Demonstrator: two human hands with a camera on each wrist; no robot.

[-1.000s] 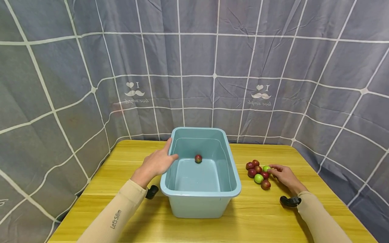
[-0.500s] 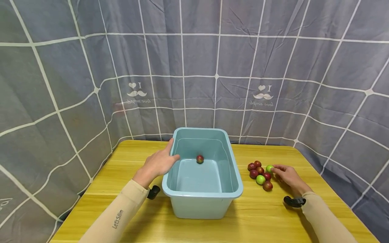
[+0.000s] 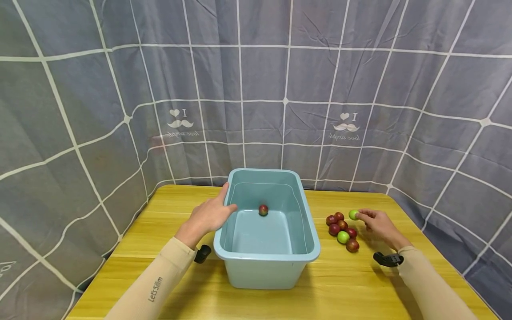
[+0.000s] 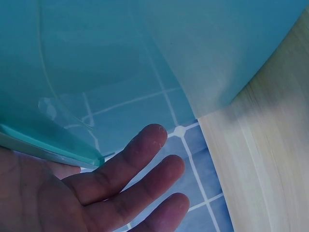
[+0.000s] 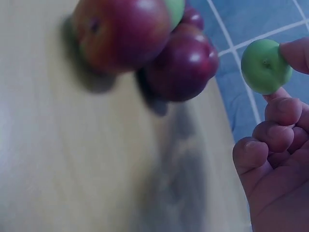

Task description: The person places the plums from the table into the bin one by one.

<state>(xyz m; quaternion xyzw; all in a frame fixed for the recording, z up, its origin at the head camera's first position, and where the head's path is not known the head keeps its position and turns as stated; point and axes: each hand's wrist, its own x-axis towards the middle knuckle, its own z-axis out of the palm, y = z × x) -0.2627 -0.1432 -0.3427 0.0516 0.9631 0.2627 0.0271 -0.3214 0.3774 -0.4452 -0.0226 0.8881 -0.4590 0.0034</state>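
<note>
A light-blue plastic tub (image 3: 266, 256) stands upright on the table, with one red plum (image 3: 263, 210) inside near its far wall. My left hand (image 3: 210, 214) rests on the tub's left rim, thumb on the inner side. In the left wrist view, fingers (image 4: 145, 145) extend loosely beside the outer wall. Between thumb and fingertips, my right hand (image 3: 378, 223) pinches a green plum (image 3: 354, 214), raised off the table in the right wrist view. Just left of that hand lie several red plums (image 3: 334, 229) and another green plum (image 3: 342, 237).
The yellow wood-grain table (image 3: 340, 284) carries the tub in the middle and the loose plums to its right. A grey curtain with white grid lines (image 3: 260, 120) hangs behind the table and along both sides. Both forearms wear beige sleeves.
My right hand has drawn the pinched green plum away from the pile and lifted it slightly. The left hand has stayed at the tub's rim.
</note>
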